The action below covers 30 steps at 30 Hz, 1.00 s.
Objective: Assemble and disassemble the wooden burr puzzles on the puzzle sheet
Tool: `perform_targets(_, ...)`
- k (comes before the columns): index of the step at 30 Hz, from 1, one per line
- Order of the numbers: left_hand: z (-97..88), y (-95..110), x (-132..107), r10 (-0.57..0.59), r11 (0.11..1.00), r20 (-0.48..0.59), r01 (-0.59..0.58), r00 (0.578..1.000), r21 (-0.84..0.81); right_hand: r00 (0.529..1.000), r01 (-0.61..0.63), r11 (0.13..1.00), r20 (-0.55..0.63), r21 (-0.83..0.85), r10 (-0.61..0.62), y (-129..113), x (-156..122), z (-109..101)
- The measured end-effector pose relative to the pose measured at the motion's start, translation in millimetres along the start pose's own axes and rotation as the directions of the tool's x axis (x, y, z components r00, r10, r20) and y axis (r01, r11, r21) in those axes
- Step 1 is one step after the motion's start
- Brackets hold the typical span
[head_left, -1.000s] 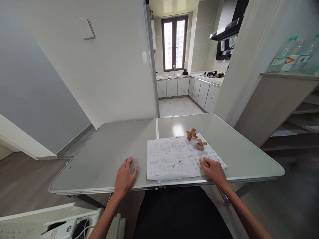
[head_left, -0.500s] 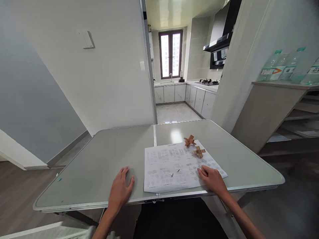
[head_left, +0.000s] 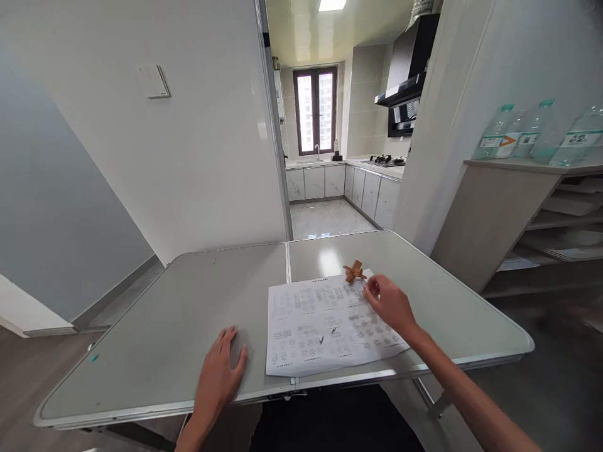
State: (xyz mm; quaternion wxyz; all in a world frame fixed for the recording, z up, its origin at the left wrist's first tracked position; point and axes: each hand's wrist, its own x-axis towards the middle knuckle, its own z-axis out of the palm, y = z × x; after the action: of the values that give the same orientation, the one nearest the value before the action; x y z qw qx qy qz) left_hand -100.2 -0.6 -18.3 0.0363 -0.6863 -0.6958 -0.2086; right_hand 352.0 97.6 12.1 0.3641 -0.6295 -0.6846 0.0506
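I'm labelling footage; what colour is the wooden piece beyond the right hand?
Orange-brown; the wooden piece shows best in the head view.

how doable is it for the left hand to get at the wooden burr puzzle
Probably yes, with some reaching: the left hand looks free, and only tabletop and the printed sheet lie between it and the wooden burr puzzle. The right hand is to the puzzle's right.

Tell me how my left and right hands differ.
The left hand lies palm down, fingers extended; the right hand has its fingers curled. The left hand rests on the tabletop, beside the paper sheet; the right hand is over the paper sheet's right edge, near the brown wooden piece. Both are bare.
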Motion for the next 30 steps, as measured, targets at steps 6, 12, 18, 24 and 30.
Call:
perform_targets(6, 1.8, -3.1, -0.1, 0.001, 1.0, -0.027, -0.002, 1.0, -0.018, 0.992, -0.078, 0.986, 0.09, -0.15, 0.092, 11.2, 64.8, 9.5)
perform_targets(12, 3.0, -7.2, -0.7, -0.008, 1.0, -0.023, 0.007, 1.0, -0.017, 0.94, -0.224, 0.952, 0.212, -0.208, 0.268, 25.0, 88.9, 29.8)
perform_targets(18, 4.9, -10.4, 0.0, -0.003, 1.0, -0.022, 0.002, 1.0, -0.007, 0.94, -0.238, 0.962, 0.217, -0.132, 0.263, 13.6, 90.8, 38.9)
perform_targets(24, 8.8, -16.6, -0.9, 0.01, 1.0, -0.043, -0.011, 0.999, -0.011, 0.972, -0.108, 0.983, 0.225, 0.149, 0.072, -19.6, 65.2, 37.3)
perform_targets(30, 1.8, -8.1, 2.4, 0.068, 0.994, -0.065, -0.073, 0.996, -0.078, 0.959, -0.055, 0.832, 0.262, 0.552, -0.11, -62.0, 5.6, 29.6)
